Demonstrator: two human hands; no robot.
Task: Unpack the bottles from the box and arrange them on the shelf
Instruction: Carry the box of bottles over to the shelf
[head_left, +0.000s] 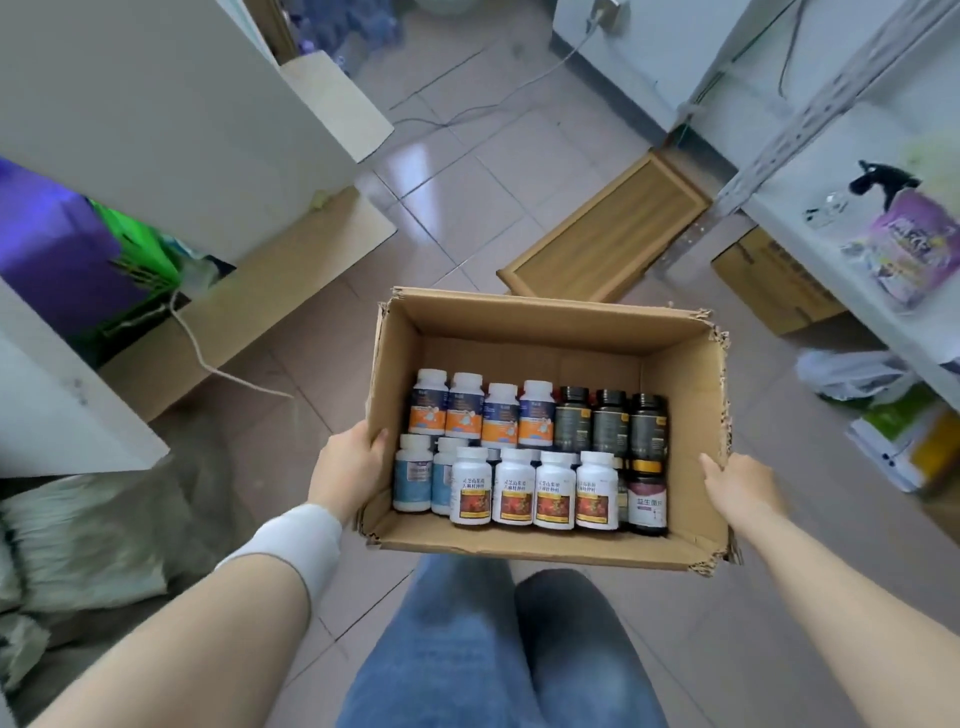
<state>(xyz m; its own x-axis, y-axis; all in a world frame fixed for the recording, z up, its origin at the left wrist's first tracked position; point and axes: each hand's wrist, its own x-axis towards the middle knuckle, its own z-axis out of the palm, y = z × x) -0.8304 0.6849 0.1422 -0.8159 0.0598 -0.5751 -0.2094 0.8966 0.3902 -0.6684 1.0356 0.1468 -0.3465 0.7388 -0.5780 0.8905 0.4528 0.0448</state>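
Cardboard box (545, 322): carrying rows of bottles (514, 486).
Left hand (348, 467): fingers gripping its left wall.
Right hand (737, 488): fingers gripping its right wall.

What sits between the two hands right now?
Head view: the open box, packed with bottles; the left hand grips its left wall, the right hand meets its right wall.
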